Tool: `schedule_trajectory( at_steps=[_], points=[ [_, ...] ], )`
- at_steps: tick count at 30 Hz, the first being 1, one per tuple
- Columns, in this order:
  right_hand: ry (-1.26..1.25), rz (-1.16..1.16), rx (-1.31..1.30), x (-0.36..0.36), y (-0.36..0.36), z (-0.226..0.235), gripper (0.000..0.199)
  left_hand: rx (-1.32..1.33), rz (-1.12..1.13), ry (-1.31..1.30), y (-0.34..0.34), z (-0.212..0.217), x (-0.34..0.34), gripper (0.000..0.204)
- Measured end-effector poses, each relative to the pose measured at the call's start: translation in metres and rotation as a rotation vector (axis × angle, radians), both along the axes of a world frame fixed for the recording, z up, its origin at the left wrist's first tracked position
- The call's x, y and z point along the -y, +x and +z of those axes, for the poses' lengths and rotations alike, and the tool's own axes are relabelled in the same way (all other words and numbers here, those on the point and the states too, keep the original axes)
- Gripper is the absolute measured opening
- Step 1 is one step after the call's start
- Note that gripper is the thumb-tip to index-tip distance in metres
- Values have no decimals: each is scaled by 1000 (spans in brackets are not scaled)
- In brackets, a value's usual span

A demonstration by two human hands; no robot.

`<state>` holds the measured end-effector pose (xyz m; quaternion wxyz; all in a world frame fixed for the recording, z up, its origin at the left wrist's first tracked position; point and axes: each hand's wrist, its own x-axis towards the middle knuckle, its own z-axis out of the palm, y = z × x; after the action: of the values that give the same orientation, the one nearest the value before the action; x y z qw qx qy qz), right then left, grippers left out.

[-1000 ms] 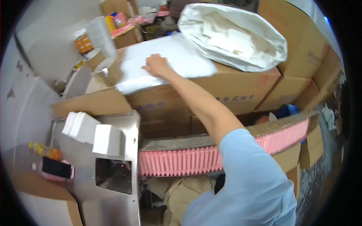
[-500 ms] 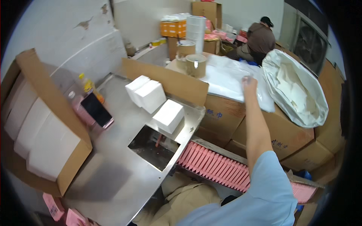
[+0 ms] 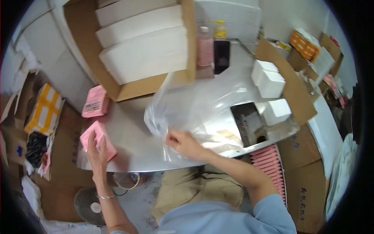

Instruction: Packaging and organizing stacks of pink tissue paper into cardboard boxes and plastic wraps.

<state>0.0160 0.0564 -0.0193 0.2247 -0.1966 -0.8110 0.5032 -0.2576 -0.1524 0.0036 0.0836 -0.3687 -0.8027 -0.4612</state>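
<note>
My right hand [image 3: 185, 145] is closed on a clear plastic bag [image 3: 191, 101], which spreads in a blur over the middle of the steel table [image 3: 130, 134]. At the table's left front corner, my left hand [image 3: 96, 154] lies over a pink tissue pack [image 3: 106, 145], fingers on its top and gripping it. Just behind that, another stack of pink packs [image 3: 95, 102] rests beside a large open carton [image 3: 190, 46] holding white blocks of paper [image 3: 150, 54].
A square opening [image 3: 249, 124] is cut in the table's right part, with small white blocks [image 3: 269, 80] beside it. A pink bottle [image 3: 205, 46], a yellow-capped bottle [image 3: 220, 30] and a phone [image 3: 222, 57] stand behind. A row of pink packs [image 3: 267, 165] sits below right; a fan [image 3: 90, 204] is on the floor.
My view has swung left. My right hand has come from the plastic sheets at the right back to the table, bringing a clear bag. My left hand now shows on a pink pack.
</note>
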Motion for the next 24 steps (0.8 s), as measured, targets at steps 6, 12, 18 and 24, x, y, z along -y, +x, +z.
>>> schedule_trajectory(
  at_steps=[6, 12, 18, 24],
  points=[
    [-290, 142, -116, 42, -8, -25, 22, -163, -720, 228, 153, 75, -47, 28],
    [819, -379, 485, -26, 59, -9, 49, -491, -488, -370, 115, -26, -83, 57],
    [436, -259, 364, -58, 87, 30, 56, -675, -395, -299, 94, -38, -89, 65],
    [817, -85, 444, -95, 70, -18, 63, -638, -656, -197, 104, -68, -148, 66]
  ],
)
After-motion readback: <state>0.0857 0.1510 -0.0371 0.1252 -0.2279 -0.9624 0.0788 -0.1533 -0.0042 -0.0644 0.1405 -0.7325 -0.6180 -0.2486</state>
